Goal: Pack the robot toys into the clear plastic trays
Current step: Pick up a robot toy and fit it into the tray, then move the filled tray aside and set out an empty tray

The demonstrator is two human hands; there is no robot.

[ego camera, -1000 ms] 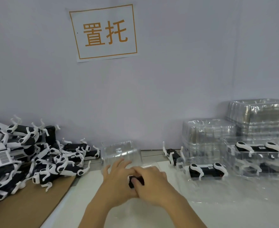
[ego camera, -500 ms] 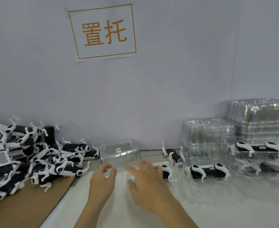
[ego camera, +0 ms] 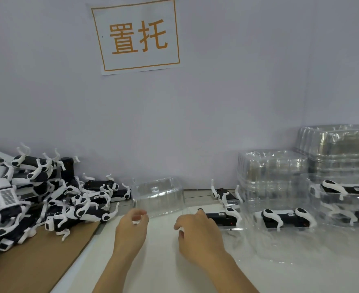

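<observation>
Two hands are seen from the head view: the left hand (ego camera: 132,226) is loosely curled and holds nothing, just below the empty tray (ego camera: 158,196); the right hand (ego camera: 197,229) is relaxed, its fingertips by the packed toy (ego camera: 223,217) at 3 o'clock. A fresh toy is judged to be needed from the pile (ego camera: 37,197) at 9 o'clock. Trays are thin, glossy, moulded; toys hard, black-and-white, spindly-legged.

both hands (ego camera: 132,227) (ego camera: 197,229) forward (fingers curled)
</observation>
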